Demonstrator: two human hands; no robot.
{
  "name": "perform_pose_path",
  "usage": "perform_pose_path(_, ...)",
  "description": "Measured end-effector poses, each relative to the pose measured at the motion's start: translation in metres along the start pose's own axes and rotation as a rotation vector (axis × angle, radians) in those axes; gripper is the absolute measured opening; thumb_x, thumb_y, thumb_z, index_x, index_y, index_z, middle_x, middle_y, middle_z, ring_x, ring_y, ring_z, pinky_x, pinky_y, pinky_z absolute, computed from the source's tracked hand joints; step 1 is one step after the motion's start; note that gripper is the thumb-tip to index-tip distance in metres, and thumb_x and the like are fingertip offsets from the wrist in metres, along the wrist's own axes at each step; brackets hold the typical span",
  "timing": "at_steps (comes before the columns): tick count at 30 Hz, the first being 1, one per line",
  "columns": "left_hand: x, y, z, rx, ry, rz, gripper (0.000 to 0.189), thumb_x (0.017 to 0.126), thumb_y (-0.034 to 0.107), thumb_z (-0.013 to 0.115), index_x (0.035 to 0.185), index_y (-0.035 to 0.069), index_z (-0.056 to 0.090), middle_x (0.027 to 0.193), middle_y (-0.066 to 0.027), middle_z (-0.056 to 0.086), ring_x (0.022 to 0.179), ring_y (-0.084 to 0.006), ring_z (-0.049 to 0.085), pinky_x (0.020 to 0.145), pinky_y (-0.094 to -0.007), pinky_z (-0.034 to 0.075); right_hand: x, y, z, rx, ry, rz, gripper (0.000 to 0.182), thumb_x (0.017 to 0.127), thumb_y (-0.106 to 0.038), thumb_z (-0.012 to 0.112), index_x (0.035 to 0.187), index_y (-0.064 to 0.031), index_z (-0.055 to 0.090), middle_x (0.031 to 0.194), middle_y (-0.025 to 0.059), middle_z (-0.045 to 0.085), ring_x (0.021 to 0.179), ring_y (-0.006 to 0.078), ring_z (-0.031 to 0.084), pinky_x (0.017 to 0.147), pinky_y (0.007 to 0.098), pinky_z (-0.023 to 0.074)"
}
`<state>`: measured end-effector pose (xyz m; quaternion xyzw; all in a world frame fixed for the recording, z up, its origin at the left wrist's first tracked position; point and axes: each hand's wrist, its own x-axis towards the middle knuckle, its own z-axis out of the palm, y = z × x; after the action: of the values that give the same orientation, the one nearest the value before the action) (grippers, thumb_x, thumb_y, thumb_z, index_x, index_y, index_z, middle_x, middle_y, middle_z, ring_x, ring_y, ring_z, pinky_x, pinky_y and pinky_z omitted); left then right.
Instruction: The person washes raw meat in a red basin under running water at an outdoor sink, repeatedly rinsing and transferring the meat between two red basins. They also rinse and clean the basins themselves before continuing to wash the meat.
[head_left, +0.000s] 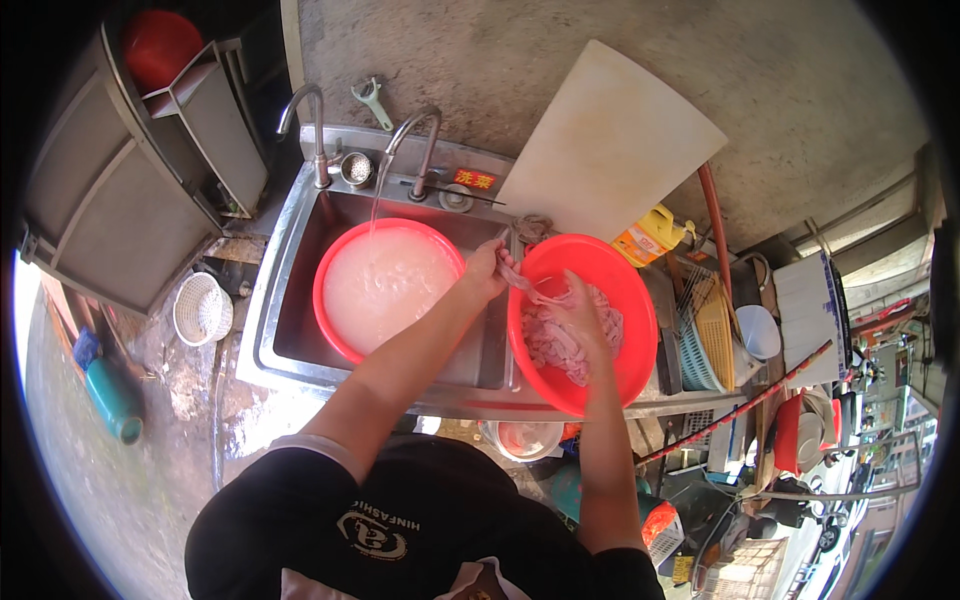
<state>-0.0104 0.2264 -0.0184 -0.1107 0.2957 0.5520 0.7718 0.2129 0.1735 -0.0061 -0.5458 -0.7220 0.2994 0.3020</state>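
A red plastic basin (643, 352) stands right of the sink and holds a heap of pale pink, stringy pieces that look like raw meat or offal (570, 337). My left hand (489, 264) is closed on one end of a long piece, by the basin's left rim. Over the heap, my right hand (579, 306) is at the same strand; its fingers are blurred, and their grip is unclear. In the steel sink (480, 367), another red basin (321, 300) is full of cloudy water, with a stream falling in from the curved faucet (433, 142).
A second faucet (319, 135) rises at the sink's back left corner. Behind the right basin a large white board (607, 135) leans on the wall, beside a yellow detergent jug (649, 236). Plastic baskets (701, 337) stand at the right, and a white basket (202, 309) is left of the sink.
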Motion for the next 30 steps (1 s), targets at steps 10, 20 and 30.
perform_pose_path(10,-0.003,0.005,-0.014,-0.043,-0.033,-0.038,0.012,0.097,0.017,0.047,0.088,0.010,0.051,0.064,-0.0018,0.050,0.057,-0.0178,0.052,0.070,-0.0397,0.054,0.029,-0.072,0.042,-0.079,-0.031,0.109,0.010,0.084,-0.005,0.061,0.093,-0.0055,0.056,0.083,0.0066,0.061,0.067,0.0158,0.059,0.057,0.0278,0.0480)
perform_pose_path(20,0.005,-0.017,-0.032,-0.054,0.057,-0.031,0.010,0.098,0.018,0.049,0.095,0.008,0.053,0.067,-0.0032,0.050,0.060,-0.0177,0.051,0.060,-0.0343,0.051,-0.013,-0.048,-0.078,0.301,0.220,0.128,0.016,0.084,-0.003,0.053,0.101,-0.0042,0.053,0.082,0.0034,0.058,0.062,0.0104,0.053,0.056,0.0241,0.0415)
perform_pose_path(30,0.014,0.032,-0.117,1.169,0.264,0.251,0.045,0.087,0.035,0.064,0.123,0.010,0.054,0.112,-0.0133,0.061,0.104,-0.0272,0.058,0.090,-0.0460,0.048,-0.050,0.054,-0.062,-0.386,-0.198,0.351,0.083,0.075,-0.019,0.073,0.147,-0.0148,0.031,0.151,0.0223,0.024,0.129,0.0360,0.041,0.106,0.0469,0.0359)
